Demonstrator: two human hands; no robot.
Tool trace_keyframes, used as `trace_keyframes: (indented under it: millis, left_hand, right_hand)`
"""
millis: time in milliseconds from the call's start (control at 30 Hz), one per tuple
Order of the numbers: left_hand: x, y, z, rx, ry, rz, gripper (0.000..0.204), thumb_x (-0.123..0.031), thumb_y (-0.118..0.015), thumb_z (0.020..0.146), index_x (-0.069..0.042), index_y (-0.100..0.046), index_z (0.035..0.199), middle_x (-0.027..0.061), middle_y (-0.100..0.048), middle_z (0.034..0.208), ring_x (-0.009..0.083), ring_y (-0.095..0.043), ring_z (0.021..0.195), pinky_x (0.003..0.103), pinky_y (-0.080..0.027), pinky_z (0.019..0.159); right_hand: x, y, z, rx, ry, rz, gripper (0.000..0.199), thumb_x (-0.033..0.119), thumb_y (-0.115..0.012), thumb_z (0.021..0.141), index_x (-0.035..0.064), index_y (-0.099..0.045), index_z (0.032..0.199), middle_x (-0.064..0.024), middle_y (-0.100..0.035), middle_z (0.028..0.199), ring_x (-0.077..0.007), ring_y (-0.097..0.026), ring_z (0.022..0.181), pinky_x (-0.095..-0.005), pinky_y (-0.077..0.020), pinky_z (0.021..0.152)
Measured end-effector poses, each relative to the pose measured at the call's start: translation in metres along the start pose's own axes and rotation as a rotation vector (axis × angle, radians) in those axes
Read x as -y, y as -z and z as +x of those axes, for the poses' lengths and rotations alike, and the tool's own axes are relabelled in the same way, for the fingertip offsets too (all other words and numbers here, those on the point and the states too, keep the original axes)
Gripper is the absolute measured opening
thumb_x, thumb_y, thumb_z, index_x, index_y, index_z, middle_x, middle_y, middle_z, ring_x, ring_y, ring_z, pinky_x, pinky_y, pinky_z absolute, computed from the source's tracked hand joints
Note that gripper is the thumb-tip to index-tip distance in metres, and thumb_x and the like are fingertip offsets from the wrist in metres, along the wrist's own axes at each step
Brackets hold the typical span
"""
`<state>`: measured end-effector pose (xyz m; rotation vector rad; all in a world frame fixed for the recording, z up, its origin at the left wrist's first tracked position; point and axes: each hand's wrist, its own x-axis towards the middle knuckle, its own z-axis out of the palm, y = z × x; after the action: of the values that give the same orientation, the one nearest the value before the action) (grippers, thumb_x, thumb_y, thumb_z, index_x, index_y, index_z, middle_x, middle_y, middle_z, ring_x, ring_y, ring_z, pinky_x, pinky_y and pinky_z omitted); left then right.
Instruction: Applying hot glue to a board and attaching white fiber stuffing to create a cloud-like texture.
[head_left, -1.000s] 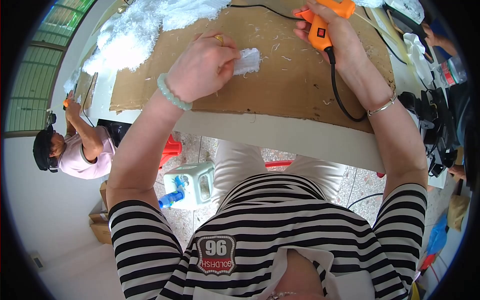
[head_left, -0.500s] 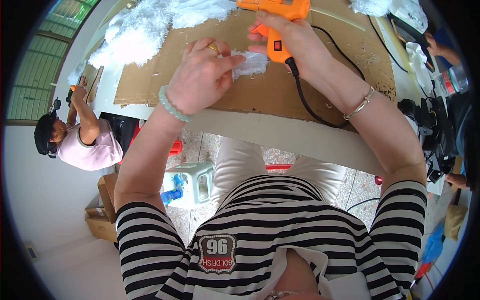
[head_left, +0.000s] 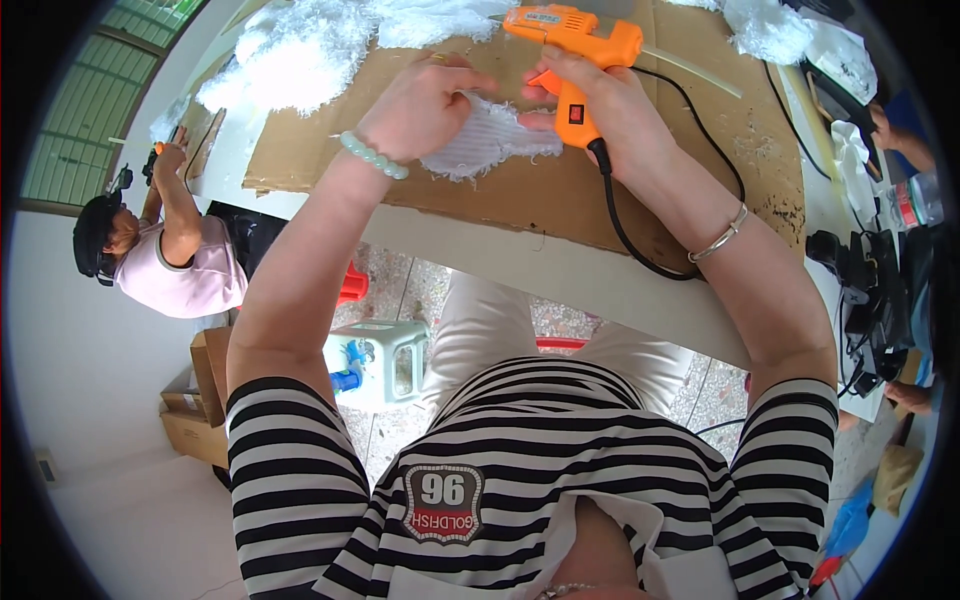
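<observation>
My right hand [head_left: 625, 110] is wrapped round the grip of an orange glue gun [head_left: 575, 38], its nozzle pointing left. A clear glue stick [head_left: 690, 70] sticks out of the gun's back, and a black cord runs from the grip. My left hand [head_left: 415, 110] has its fingers curled at the upper left edge of a ribbed white fabric piece with frayed edges [head_left: 490, 145]. The fingers appear closed on that edge, though the tips are partly hidden. Below the gun nozzle, the fabric lies over brown cardboard [head_left: 350, 165].
Fluffy white material [head_left: 290, 60] is heaped at the far left, with more white fluff [head_left: 770, 30] at the far right. Dark equipment and cables [head_left: 865, 270] crowd the right side near a clear bottle [head_left: 910, 203]. Another person [head_left: 175, 260] works at the left. A pale green stool [head_left: 380, 365] stands below.
The view has shifted slightly. My left hand has moved up relative to the white fabric, and more of the fabric shows, spread out toward the left. The glue gun stays in my right hand.
</observation>
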<state>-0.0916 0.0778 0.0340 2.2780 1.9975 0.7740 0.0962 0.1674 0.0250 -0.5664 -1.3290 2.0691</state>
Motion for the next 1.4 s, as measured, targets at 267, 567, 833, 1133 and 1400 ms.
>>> trace_keyframes:
  millis: [267, 567, 833, 1133, 1400]
  left_hand:
    - [-0.011, 0.003, -0.003, 0.033, -0.249, 0.187, 0.03, 0.006, -0.054, 0.065, -0.008, -0.071, 0.085, 0.0068, -0.065, 0.089, 0.0273, -0.056, 0.091, 0.038, -0.043, 0.086]
    - [-0.018, 0.004, -0.024, -0.046, -0.29, 0.334, 0.032, 0.008, -0.057, 0.063, -0.009, -0.071, 0.087, 0.0061, -0.064, 0.091, 0.0247, -0.057, 0.095, 0.039, -0.04, 0.09]
    - [0.014, 0.023, -0.022, -0.079, 0.097, -0.022, 0.04, 0.011, -0.04, 0.072, -0.004, -0.067, 0.097, 0.0138, -0.061, 0.099, 0.0278, -0.057, 0.091, 0.031, -0.044, 0.081]
    - [0.015, 0.001, 0.003, 0.02, -0.137, 0.132, 0.03, 0.007, -0.046, 0.07, -0.006, -0.068, 0.087, 0.0124, -0.065, 0.092, 0.0324, -0.057, 0.087, 0.04, -0.046, 0.082]
    - [0.012, 0.01, -0.005, 0.047, -0.255, 0.224, 0.029, 0.011, -0.05, 0.065, -0.006, -0.066, 0.082, 0.0081, -0.064, 0.083, 0.0286, -0.058, 0.086, 0.038, -0.045, 0.082]
  right_hand:
    - [0.0, 0.001, 0.002, -0.004, -0.008, 0.021, 0.033, 0.024, -0.058, 0.089, 0.0017, -0.052, 0.113, -0.0123, -0.059, 0.099, -0.019, -0.06, 0.09, -0.0373, -0.0575, 0.074]
    - [-0.002, -0.008, 0.002, 0.065, 0.026, 0.015, 0.033, 0.025, -0.059, 0.089, 0.0018, -0.052, 0.111, -0.0108, -0.059, 0.099, -0.0183, -0.061, 0.092, -0.0326, -0.0557, 0.077]
    - [-0.008, -0.007, 0.004, 0.072, -0.002, -0.009, 0.034, 0.026, -0.059, 0.088, 0.0022, -0.053, 0.112, -0.009, -0.059, 0.099, -0.0169, -0.061, 0.091, -0.0325, -0.0555, 0.076]
    - [-0.008, -0.008, 0.001, 0.065, -0.003, -0.013, 0.034, 0.027, -0.06, 0.088, 0.0028, -0.053, 0.111, -0.0076, -0.061, 0.096, -0.0165, -0.062, 0.087, -0.0318, -0.0557, 0.075]
    - [-0.011, -0.007, 0.004, 0.064, -0.002, -0.01, 0.032, 0.025, -0.059, 0.088, 0.0024, -0.052, 0.111, -0.0086, -0.061, 0.096, -0.0165, -0.062, 0.087, -0.032, -0.0557, 0.076]
